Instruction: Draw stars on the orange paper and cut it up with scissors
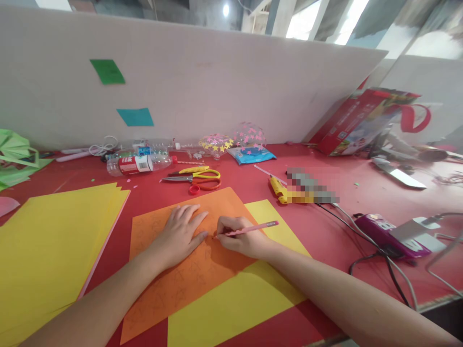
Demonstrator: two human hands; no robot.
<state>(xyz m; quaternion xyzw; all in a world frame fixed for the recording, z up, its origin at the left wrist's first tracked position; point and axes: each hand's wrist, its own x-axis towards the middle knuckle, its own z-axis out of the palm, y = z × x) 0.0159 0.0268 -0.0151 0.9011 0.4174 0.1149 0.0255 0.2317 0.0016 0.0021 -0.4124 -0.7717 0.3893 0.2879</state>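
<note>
An orange sheet of paper (162,294) lies at an angle over a yellow sheet (217,318) in front of me. Several stars are drawn in pencil on the orange one. My left hand (183,233) rests flat on the orange sheet, fingers spread. In my right hand (240,238) is a pink pencil (255,227) with an eraser end, its tip down at the paper near my left thumb. Just beyond the sheet lie scissors (208,179) with yellow and red handles and a red tape-like ring (194,190).
Yellow paper (61,241) is stacked at left. Behind are a plastic bottle (133,165), star-covered clear domes (249,137) and a blue packet (253,155). A yellow glue gun (278,189), a purple power strip (392,236) with cables and a red box (365,120) are at right.
</note>
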